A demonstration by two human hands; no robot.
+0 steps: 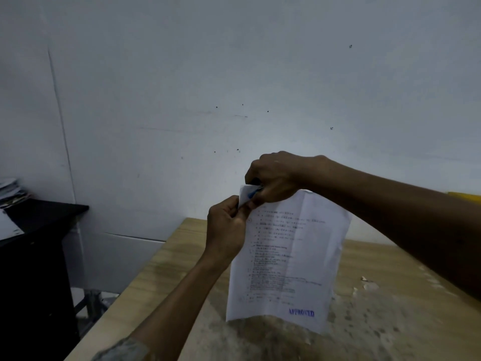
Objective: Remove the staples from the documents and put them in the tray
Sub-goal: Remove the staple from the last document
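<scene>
A white printed document [289, 259] with a blue "APPROVED" stamp near its bottom hangs upright in the air above the wooden table [161, 277]. My left hand [227, 227] pinches its top left corner, which is folded back. My right hand [273, 175] is closed on a small blue tool [253, 192] pressed against that same corner. The staple itself is too small to see. No tray is clearly in view.
A black desk [41, 217] with stacked papers [10, 191] stands at the left against the white wall. A yellow object [466, 196] peeks out behind my right forearm. Small paper scraps [367, 281] lie on the table's worn right side.
</scene>
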